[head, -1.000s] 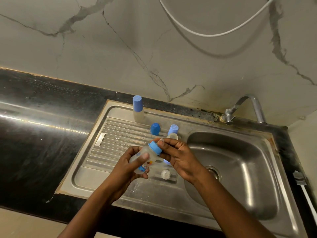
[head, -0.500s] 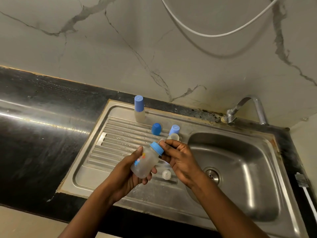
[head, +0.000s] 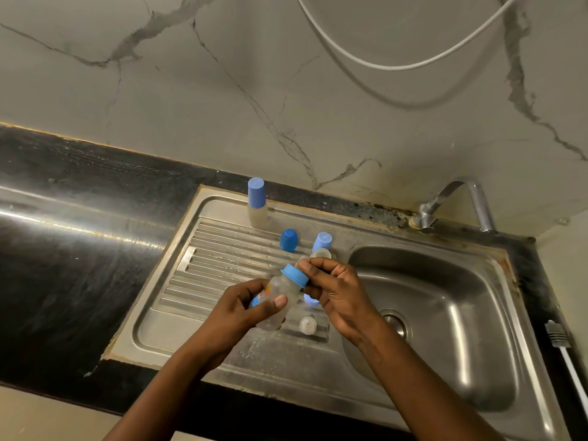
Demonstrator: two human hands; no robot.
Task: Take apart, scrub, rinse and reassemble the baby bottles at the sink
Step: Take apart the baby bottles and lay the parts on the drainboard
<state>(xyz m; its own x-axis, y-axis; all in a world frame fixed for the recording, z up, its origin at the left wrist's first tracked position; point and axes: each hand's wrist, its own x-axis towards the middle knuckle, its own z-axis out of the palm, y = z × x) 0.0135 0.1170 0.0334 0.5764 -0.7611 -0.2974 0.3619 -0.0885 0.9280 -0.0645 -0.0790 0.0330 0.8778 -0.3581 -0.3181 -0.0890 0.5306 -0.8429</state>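
Leverage seems the point above the draining board's (head: 203,249) basin-side edge: the left hand (head: 235,310) curls round the tilted clear bottle (head: 284,289), steadying it, while the right hand (head: 340,294) pinches its blue collar (head: 295,275) to turn it.

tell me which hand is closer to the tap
Right. The right hand, pinching the bottle at its top, is below-left of the tap; the left hand grips the bottle's body farther left.

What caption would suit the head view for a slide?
Over the sink's drainboard, the left hand holds a baby bottle while the right hand grips its blue-ringed top.
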